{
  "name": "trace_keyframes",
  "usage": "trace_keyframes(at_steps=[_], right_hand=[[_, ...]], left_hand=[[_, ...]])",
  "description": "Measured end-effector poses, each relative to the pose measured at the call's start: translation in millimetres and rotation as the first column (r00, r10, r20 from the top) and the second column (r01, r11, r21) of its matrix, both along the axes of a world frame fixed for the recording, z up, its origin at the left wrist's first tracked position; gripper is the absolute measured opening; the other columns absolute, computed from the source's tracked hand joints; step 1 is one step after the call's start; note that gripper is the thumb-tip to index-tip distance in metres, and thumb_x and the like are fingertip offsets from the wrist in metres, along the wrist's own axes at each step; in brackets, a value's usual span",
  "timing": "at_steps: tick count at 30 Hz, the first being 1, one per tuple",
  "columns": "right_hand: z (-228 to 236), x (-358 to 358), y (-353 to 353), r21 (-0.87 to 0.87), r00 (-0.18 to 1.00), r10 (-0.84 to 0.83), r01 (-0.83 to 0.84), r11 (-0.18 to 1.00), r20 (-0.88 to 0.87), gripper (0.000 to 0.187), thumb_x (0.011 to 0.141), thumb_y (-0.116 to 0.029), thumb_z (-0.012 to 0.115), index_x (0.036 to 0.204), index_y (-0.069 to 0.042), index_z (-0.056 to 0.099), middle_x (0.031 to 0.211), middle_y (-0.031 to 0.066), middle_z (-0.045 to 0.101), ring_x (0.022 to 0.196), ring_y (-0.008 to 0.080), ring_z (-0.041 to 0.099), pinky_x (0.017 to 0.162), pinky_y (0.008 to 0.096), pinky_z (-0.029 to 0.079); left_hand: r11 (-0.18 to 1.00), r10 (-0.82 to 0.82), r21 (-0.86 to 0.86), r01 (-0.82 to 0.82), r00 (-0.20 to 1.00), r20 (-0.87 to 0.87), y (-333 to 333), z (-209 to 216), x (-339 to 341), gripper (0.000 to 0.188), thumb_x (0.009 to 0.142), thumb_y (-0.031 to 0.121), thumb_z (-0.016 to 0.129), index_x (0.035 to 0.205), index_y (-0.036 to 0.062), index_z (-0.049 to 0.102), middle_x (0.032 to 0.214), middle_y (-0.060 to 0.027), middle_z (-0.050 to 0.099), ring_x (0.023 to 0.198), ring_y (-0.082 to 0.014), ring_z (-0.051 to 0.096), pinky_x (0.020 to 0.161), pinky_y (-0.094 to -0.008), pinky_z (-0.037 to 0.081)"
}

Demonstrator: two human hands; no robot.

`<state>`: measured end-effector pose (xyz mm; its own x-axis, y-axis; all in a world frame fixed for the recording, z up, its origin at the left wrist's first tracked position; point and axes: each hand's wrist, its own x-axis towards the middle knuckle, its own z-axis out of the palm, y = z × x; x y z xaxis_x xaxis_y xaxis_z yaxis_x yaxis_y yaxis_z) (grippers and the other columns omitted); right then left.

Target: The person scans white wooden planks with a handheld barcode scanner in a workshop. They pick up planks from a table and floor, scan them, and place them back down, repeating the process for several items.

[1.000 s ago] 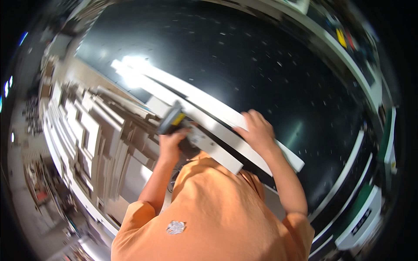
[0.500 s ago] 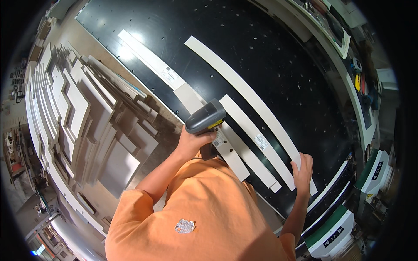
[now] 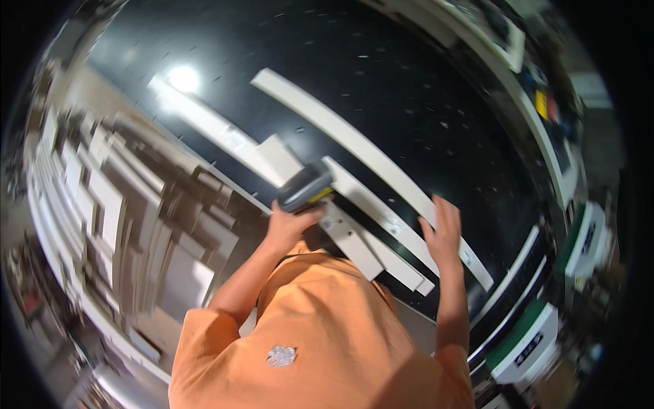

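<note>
My left hand [image 3: 291,228] is closed around the handle of a dark grey barcode scanner [image 3: 305,185], held above white panel strips. Beneath the scanner's head lies a white strip [image 3: 354,247] with a label and dark holes. My right hand [image 3: 444,232] spans the longest white strip [image 3: 364,142], thumb at one edge and fingers at the other. A label shows on that strip just below the hand. Between the hands lies another labelled white strip [image 3: 361,194]. Farther left, a labelled strip [image 3: 197,116] lies beside a short white piece [image 3: 279,158].
The strips lie on a black table [image 3: 409,88] dotted with small holes. Many white and grey panels [image 3: 102,204] stand stacked at the left. Green-and-white machine housings [image 3: 528,347] line the right side, near a white-edged rail. The picture is blurred by motion.
The view has swung, shifting the strips in the picture. My right hand has moved up along the longest strip, uncovering its label. The scanner stays in my left hand.
</note>
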<state>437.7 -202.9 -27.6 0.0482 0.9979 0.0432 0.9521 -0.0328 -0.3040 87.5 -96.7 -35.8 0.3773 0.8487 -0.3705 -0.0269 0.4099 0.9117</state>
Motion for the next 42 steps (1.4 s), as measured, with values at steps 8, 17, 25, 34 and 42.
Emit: trace_keyframes(at_steps=[8, 17, 25, 34, 42], right_hand=[[-13, 145, 69, 0.155, 0.978, -0.123, 0.097, 0.983, 0.168, 0.042, 0.089, -0.016, 0.070, 0.129, -0.006, 0.062, 0.126, 0.0046, 0.061, 0.117, 0.0267, 0.054, 0.099, 0.0430, 0.044], [-23, 321, 125, 0.216, 0.886, -0.371, 0.319, 0.923, 0.278, 0.024, 0.092, -0.019, 0.066, 0.115, -0.010, 0.068, 0.115, 0.0065, 0.068, 0.113, 0.0302, 0.060, 0.096, 0.0470, 0.048], [-25, 369, 77, 0.136, 0.806, -0.471, 0.455, 0.880, 0.359, 0.027, 0.096, -0.026, 0.065, 0.121, -0.015, 0.068, 0.117, 0.0051, 0.070, 0.116, 0.0301, 0.060, 0.101, 0.0482, 0.045], [-65, 288, 102, 0.539, 0.501, -0.790, 0.799, 0.266, -0.353, 0.032, 0.090, -0.013, 0.065, 0.114, 0.007, 0.057, 0.117, 0.0315, 0.059, 0.112, 0.0455, 0.057, 0.099, 0.0505, 0.048], [-67, 254, 142, 0.107, 0.266, -0.424, 0.926, 0.362, -0.865, 0.034, 0.096, -0.005, 0.056, 0.128, 0.006, 0.051, 0.112, 0.0231, 0.065, 0.082, 0.0242, 0.075, 0.061, 0.0350, 0.059]], left_hand=[[0.995, 0.086, 0.034, -0.091, 0.987, 0.135, 10, -20, 5, 0.037, 0.076, 0.026, 0.068, 0.100, -0.0008, 0.062, 0.112, -0.0251, 0.070, 0.104, -0.0304, 0.064, 0.097, -0.0434, 0.048], [0.988, 0.094, 0.113, -0.108, 0.989, 0.118, 12, -29, -1, 0.034, 0.081, 0.031, 0.068, 0.099, 0.0028, 0.060, 0.096, -0.0133, 0.064, 0.104, -0.0369, 0.068, 0.090, -0.0499, 0.056], [0.993, 0.072, 0.086, -0.079, 0.994, 0.078, 14, -25, 0, 0.034, 0.084, 0.035, 0.062, 0.100, 0.0048, 0.060, 0.106, -0.0189, 0.065, 0.111, -0.0360, 0.065, 0.094, -0.0501, 0.053], [0.998, 0.031, 0.055, -0.035, 0.997, 0.072, 17, -26, -7, 0.037, 0.085, 0.035, 0.063, 0.099, 0.0003, 0.064, 0.117, -0.0278, 0.069, 0.100, -0.0308, 0.067, 0.090, -0.0415, 0.054], [0.997, 0.055, 0.054, -0.060, 0.994, 0.090, 15, -5, 10, 0.027, 0.076, 0.021, 0.064, 0.092, -0.0008, 0.063, 0.111, -0.0266, 0.071, 0.097, -0.0293, 0.066, 0.090, -0.0390, 0.051]])
